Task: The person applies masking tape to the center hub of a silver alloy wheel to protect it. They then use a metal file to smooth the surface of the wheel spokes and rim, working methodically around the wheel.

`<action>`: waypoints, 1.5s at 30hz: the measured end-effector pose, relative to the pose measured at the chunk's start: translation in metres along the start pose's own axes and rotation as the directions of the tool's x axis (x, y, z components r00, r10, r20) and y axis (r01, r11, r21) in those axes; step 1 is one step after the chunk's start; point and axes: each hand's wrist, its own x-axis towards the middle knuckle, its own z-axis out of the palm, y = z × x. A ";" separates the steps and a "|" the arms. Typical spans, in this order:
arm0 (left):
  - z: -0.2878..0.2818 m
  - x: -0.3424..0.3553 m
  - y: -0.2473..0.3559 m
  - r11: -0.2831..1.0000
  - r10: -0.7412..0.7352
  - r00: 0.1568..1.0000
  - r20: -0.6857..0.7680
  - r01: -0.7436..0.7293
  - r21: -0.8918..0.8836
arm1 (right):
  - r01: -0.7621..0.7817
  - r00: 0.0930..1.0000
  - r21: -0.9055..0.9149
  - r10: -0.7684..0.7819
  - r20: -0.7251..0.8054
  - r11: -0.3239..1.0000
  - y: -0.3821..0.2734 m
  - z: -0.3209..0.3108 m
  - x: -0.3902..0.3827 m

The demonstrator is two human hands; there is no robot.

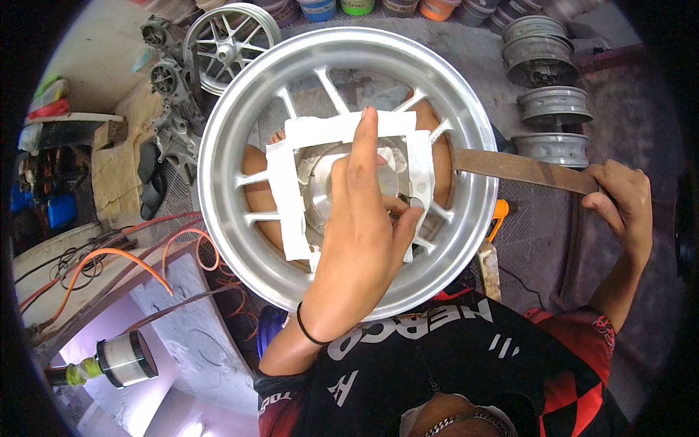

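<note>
A large silver spoked wheel rim lies across my bare legs, which show between its spokes. White masking sheets frame a square around its round metal hub. Over that square is my left hand, one finger stretched across the upper sheet while thumb and forefinger curl together at the right side; what they pinch is hidden. Off to the right, my right hand grips one end of a long flat brown strip. Its other end reaches the wheel's right inner wall. Whether it is metal or abrasive cannot be told.
Another spoked wheel and grey metal castings stand at the far left. Stacked rims are at the right. Orange hose and cables cross a bench at the left. Coloured tubs line the back.
</note>
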 end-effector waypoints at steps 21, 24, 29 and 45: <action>-0.062 -0.018 -0.001 0.995 0.086 0.850 -0.519 -0.097 0.007 | 0.116 0.990 -0.206 -0.095 0.106 0.972 -0.061 -0.009 0.011; -0.081 -0.030 -0.020 0.994 0.090 0.780 -0.620 -0.112 0.003 | 0.112 0.990 -0.246 -0.088 0.106 0.963 -0.067 -0.016 0.019; -0.113 -0.041 -0.072 0.991 0.091 0.746 -0.659 -0.131 -0.011 | -0.030 1.000 -0.341 0.027 -0.014 0.940 -0.060 -0.021 0.019; -0.105 -0.045 -0.082 0.973 -0.007 0.785 -0.620 -0.137 -0.184 | 0.258 0.966 -0.226 -0.259 0.026 0.939 -0.044 0.034 0.082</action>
